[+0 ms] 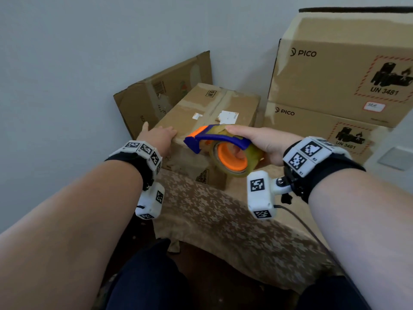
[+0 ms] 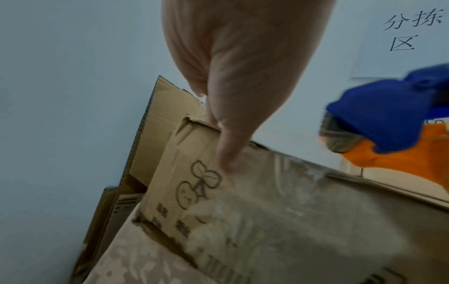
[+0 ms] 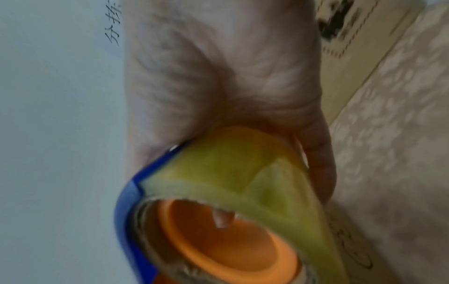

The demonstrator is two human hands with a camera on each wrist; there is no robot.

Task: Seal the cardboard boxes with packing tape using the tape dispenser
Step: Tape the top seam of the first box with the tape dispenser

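A closed cardboard box [image 1: 183,115] with old tape and labels on top sits on the cloth-covered table. My left hand [image 1: 157,136] rests on its near left corner. In the left wrist view a straight finger [image 2: 226,153] presses the box's front face [image 2: 291,211] beside a printed cherry drawing. My right hand [image 1: 261,139] grips a blue and orange tape dispenser [image 1: 219,139] just above the box's near edge, its nose pointing left. Its yellowish tape roll [image 3: 230,173] wraps an orange core [image 3: 218,240], with fingers inside the core. The dispenser's blue nose [image 2: 379,124] hovers right of my left hand.
Two stacked PICO boxes [image 1: 335,86] stand at the right against the wall. An opened box [image 1: 161,95] leans against the wall behind the task box. The table carries a floral cloth [image 1: 223,220]. A paper sign [image 2: 401,38] hangs on the wall. A cable [image 1: 301,222] trails from my right wrist.
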